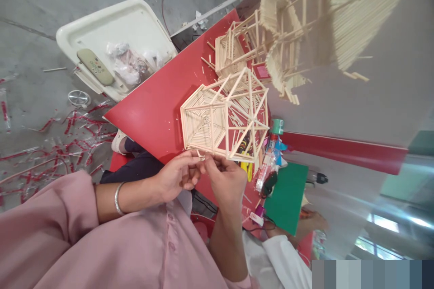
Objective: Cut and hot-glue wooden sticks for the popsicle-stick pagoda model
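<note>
A lantern-shaped frame of pale wooden sticks (210, 122) lies on its side on the red table (145, 108), with a hexagonal base of layered sticks at its left end. Just below the frame's near edge, my left hand (183, 172) is closed, its thumb and fingertips pinching a short, thin wooden stick (200, 154). My right hand (228, 180) meets it there, thumb pressed to the curled fingers at the same small piece. Its knuckles are close beside the lower rail of the frame; whether they touch it I cannot tell.
Behind stands a taller stick model (281, 31) with flared roofs. Loose sticks lie inside and around the frames. Yellow-handled pliers (250, 169), a green can (277, 126) and a green board (288, 196) are at the right. A white tray (91, 25) holds plastic bags. A co-worker's white sleeve (285, 257) shows.
</note>
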The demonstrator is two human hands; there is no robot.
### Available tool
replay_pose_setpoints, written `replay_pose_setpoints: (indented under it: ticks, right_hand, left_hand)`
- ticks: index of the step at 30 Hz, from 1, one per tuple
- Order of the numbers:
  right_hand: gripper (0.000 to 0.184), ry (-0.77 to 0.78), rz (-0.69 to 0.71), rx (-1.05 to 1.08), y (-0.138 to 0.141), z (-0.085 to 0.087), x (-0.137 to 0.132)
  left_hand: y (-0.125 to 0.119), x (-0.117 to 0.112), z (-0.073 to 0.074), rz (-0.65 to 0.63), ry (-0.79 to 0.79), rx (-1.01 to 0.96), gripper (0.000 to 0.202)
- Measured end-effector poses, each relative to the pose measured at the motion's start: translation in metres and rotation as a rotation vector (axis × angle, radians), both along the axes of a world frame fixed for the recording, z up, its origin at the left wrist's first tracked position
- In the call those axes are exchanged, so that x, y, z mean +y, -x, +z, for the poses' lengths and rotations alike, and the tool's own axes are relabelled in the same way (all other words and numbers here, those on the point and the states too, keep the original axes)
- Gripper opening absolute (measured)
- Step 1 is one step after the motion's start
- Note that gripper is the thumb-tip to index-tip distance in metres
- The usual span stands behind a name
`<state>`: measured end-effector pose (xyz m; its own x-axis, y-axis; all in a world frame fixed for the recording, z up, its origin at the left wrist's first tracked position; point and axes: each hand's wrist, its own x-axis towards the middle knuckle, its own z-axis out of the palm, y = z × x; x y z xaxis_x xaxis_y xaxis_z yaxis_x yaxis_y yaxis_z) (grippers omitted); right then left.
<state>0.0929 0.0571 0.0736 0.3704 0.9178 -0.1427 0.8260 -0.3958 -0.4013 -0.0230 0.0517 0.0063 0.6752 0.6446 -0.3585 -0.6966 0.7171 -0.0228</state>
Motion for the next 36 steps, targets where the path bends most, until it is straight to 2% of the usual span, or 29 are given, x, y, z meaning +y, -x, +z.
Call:
replay_pose_setpoints:
  ticks: [6,22,32,36]
  right_hand:
    - [0.024,0.014,-0.063,0.084,0.006,0.002,0.001]
    - [0.026,0.002,-0.067,0.113,0.009,0.001,0.003]
    - [0.025,-0.100,0.017,0.118,-0.001,-0.005,-0.006]
    - [0.023,-0.160,0.109,0.162,-0.003,-0.007,-0.009]
  left_hand:
    - [0.001,0.000,0.001,0.011,-0.009,-0.010,0.024]
    - [0.000,-0.001,-0.002,0.037,-0.003,-0.030,0.026]
    - [-0.001,-0.002,-0.003,0.027,0.033,-0.030,0.027]
    - [-0.001,-0.002,-0.002,0.036,0.033,-0.021,0.025]
